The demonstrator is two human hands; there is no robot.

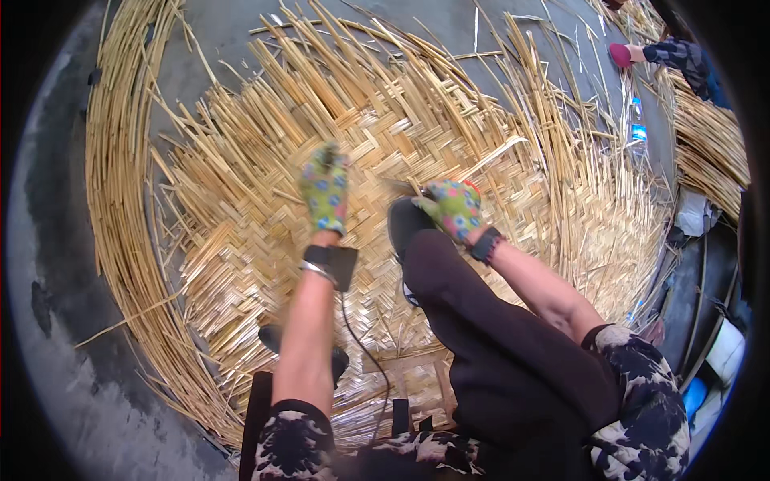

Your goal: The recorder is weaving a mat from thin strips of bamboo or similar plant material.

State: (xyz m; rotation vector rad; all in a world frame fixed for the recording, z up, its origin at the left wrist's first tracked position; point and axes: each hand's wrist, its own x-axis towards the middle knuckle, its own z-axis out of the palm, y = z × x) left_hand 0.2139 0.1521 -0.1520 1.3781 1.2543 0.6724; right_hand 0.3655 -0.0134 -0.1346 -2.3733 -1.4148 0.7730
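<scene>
A wide mat of woven split reeds (pixel 353 272) in a zigzag pattern spreads beneath me, its loose reed ends fanning out at the far side. My left hand (pixel 325 192), in a green flowered glove, hovers over the mat's middle; motion smears its fingers. To its right, my right hand (pixel 455 208), gloved alike, is closed around a blurred, dark blade-like tool (pixel 399 187) that points left. That hand is just beyond my raised knee, beside my dark shoe (pixel 407 223). Whether either hand touches the weave is unclear.
Long loose reeds (pixel 120 200) lie in a curved bundle at the left. A plastic bottle (pixel 638 132) and another reed pile (pixel 710 136) are at the right. Someone's foot in a red shoe (pixel 619 55) shows at the far right. A cable (pixel 365 345) hangs from my left wrist.
</scene>
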